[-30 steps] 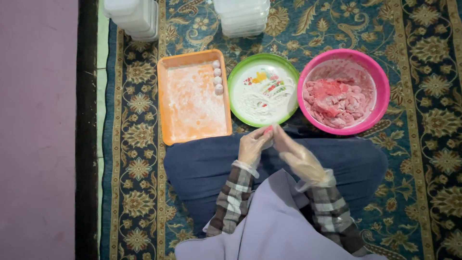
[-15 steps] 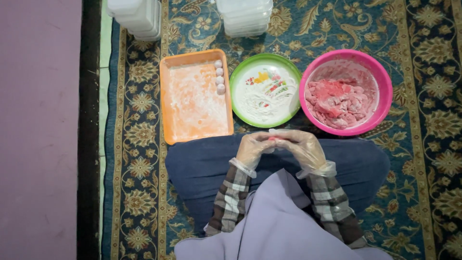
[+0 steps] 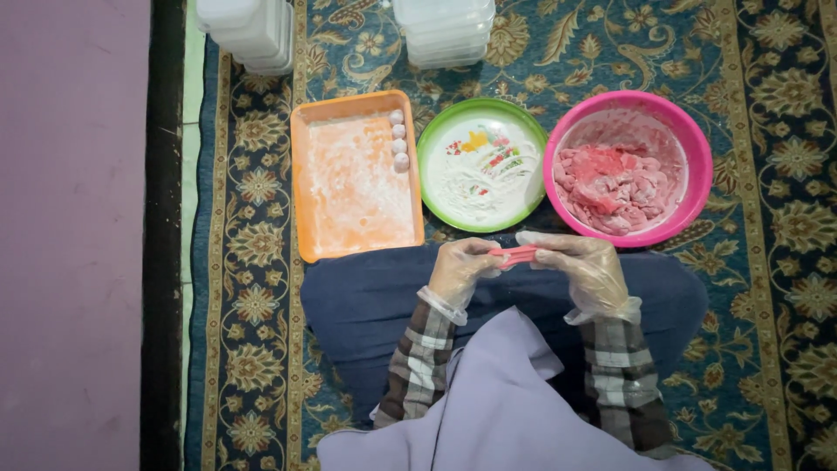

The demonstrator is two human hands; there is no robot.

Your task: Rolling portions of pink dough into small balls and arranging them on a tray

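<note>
While your left hand (image 3: 460,272) and right hand (image 3: 582,272) pinch a pink dough strip (image 3: 516,254) between their fingers above your lap, four balls (image 3: 398,139) sit in the tray (image 3: 353,249) at 11 o'clock; the bowl (image 3: 697,187) at 1 o'clock holds much dough.

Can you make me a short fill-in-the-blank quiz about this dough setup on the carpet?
1. Both gloved hands, left hand and right hand, stretch a pink dough piece between their ____.
2. The small balls sit in the ____ tray.
3. The pink dough mass lies in the ____ bowl.

Missing words: fingers; orange; pink
</note>
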